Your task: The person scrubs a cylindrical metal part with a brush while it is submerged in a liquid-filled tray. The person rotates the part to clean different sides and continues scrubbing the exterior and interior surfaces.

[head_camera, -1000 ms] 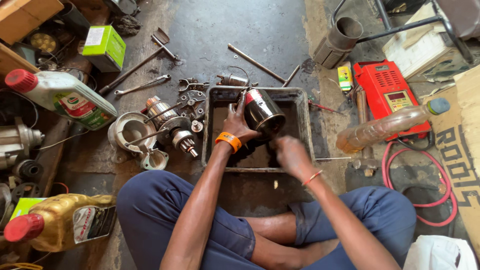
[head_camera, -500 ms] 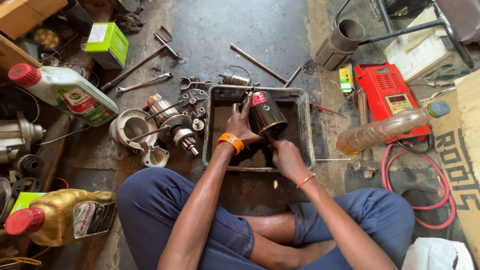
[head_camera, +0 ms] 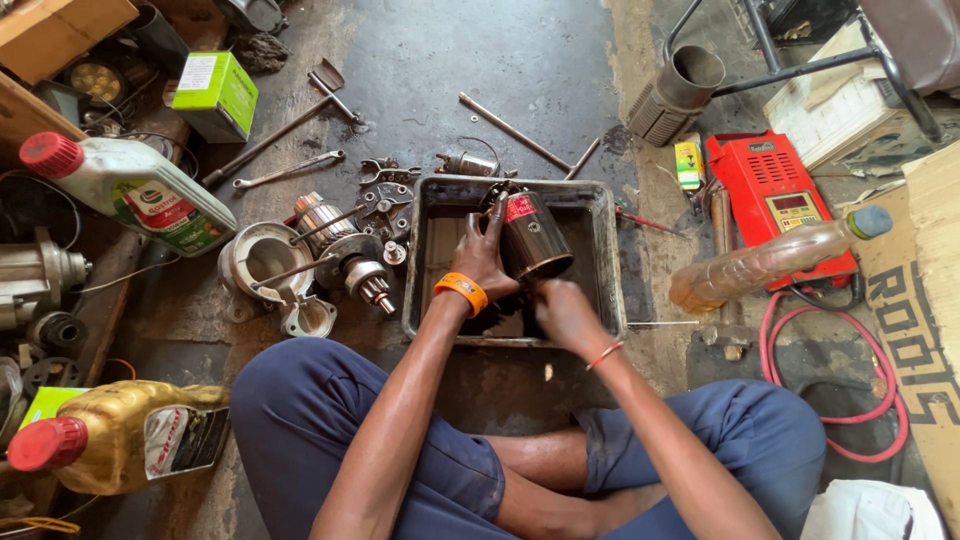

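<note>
Over the dark metal tray (head_camera: pixel 600 250) on the floor, the person holds a black cylindrical motor housing (head_camera: pixel 532 238) with a red label, tilted so its open end faces down toward the near side of the tray. The left hand (head_camera: pixel 482 258) is wrapped around the housing's left flank, fingers closed on the shell. The right hand (head_camera: pixel 562 312) sits just below the open mouth, fingers curled and touching its rim; whether it pinches a brush or rag there cannot be told. The housing looks like stiff steel, fairly heavy for its size, and its glossy skin seems wet or oily, so it is likely slippery. A full wrap around the barrel, as the left hand has it, looks the safest hold; the thin rim would give a poorer one. Left of the tray lie a motor armature (head_camera: pixel 352 262), a round end cap (head_camera: pixel 262 260) and a spanner (head_camera: pixel 288 168). Farther left of the tray rests a white oil bottle (head_camera: pixel 130 192). Right of the tray lie a clear plastic bottle (head_camera: pixel 770 258) and a red meter box (head_camera: pixel 776 196).
</note>
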